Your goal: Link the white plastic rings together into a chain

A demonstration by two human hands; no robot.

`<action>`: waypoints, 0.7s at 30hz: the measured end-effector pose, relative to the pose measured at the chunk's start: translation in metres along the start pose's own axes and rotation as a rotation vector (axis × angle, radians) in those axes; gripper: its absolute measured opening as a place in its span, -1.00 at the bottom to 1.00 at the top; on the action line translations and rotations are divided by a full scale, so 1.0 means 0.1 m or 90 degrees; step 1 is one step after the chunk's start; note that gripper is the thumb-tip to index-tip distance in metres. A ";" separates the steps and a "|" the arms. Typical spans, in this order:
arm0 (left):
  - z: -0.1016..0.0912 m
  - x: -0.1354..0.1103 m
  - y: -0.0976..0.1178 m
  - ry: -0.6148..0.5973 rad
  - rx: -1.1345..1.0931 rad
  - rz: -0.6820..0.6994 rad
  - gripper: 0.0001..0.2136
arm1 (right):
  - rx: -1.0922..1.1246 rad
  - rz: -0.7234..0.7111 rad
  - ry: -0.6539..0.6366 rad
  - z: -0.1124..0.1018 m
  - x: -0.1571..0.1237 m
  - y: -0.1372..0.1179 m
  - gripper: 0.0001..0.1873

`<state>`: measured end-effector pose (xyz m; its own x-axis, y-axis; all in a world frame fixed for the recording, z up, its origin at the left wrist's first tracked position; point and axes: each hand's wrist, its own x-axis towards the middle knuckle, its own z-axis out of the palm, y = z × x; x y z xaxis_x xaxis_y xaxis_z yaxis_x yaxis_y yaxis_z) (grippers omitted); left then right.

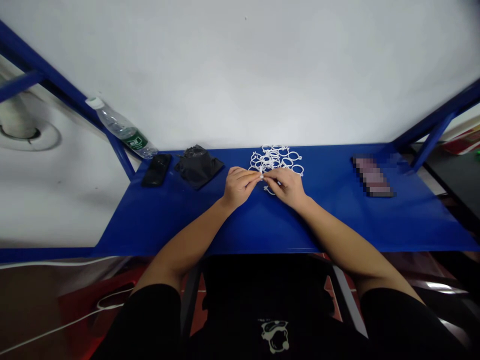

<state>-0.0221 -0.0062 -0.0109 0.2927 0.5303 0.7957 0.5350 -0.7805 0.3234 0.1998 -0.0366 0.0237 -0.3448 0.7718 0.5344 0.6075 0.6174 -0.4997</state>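
My left hand (239,187) and my right hand (288,186) meet over the middle of the blue table. Both pinch one small white plastic ring (261,170) between thumb and fingertips; most of it is hidden by the fingers. Just behind them lies a loose heap of white plastic rings (287,161), several of them overlapping, each with a small nub or clasp. Another white ring (268,190) lies on the table, partly covered by my right hand.
Left of the hands are a crumpled black plastic bag (198,166) and a black phone (156,170). A clear water bottle (123,129) leans by the blue frame (116,150). A blurred-out flat object (373,176) lies on the right. A white wall (240,75) closes off the back.
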 end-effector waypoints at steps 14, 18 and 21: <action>-0.07 0.06 0.09 -0.041 -0.005 -0.009 -0.87 | -0.036 -0.022 -0.028 -0.02 0.00 0.03 -0.66; -0.17 0.12 0.06 -0.117 0.007 0.021 -0.95 | -0.073 0.005 -0.087 -0.18 0.05 0.17 -0.68; -0.19 0.13 0.07 -0.256 -0.038 0.069 -0.93 | -0.106 0.029 -0.167 -0.28 0.08 0.26 -0.73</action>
<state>-0.0291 -0.0113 0.0112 0.6374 0.5220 0.5668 0.4406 -0.8504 0.2877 0.2332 -0.0191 0.0340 -0.4743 0.8240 0.3100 0.7275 0.5651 -0.3890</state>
